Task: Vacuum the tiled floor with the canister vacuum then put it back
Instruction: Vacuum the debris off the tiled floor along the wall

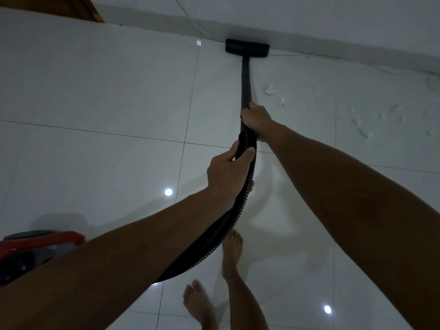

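Note:
A black vacuum wand [245, 79] runs from my hands to a flat black floor head [247, 48] that lies on the white tiled floor [107, 91] against the base of the wall. My right hand [257, 119] is shut on the lower end of the wand. My left hand [227, 175] is shut on the black ribbed hose [214, 236] just behind it. The hose curves down under my left forearm towards the red and grey canister [35, 248] at the lower left, which my arm partly hides.
White scraps of debris [269, 89] are scattered on the tiles to the right of the wand. A thin cord [309, 55] runs along the wall base. A wooden door edge [92, 10] is at the top left. My bare feet [232, 251] stand below the hose.

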